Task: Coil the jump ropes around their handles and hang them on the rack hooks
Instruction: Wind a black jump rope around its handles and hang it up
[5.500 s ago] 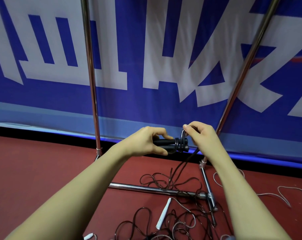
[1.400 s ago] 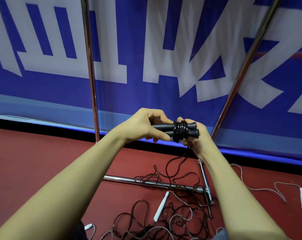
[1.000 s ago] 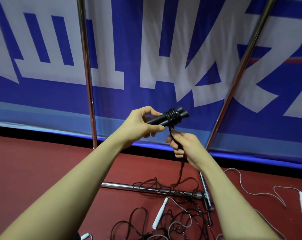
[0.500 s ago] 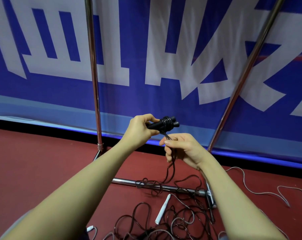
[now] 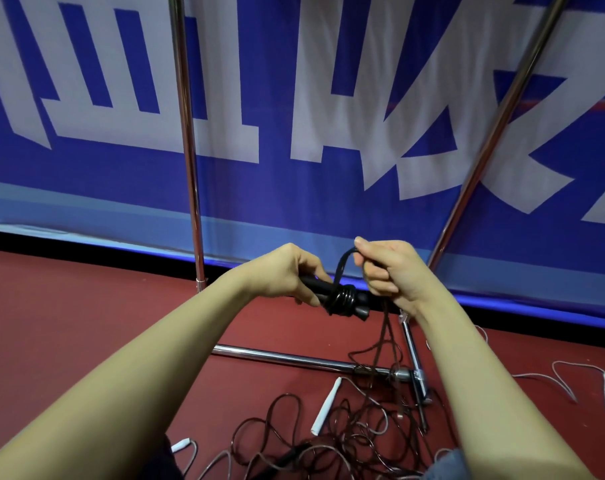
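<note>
**Winding continues: rope lifted for another turn**

Now my right hand (image 5: 387, 271) has risen above the black handles (image 5: 332, 296), fingers curled and pinching the black rope (image 5: 342, 261) in a raised loop; half a second ago it sat below them, drawing slack downward. My left hand (image 5: 287, 275) still grips the paired handles, held level in front of the rack's base bar (image 5: 294, 358). Several turns already sit on them. Judgement: coiling incomplete, since much rope trails to the floor tangle (image 5: 329, 441). A white handle (image 5: 325, 405) lies untouched there. No hooks in view.

The left hand (image 5: 287, 275) covers the black handles' (image 5: 332, 296) near ends; motion blurs the hanging cord (image 5: 384, 341).
</note>
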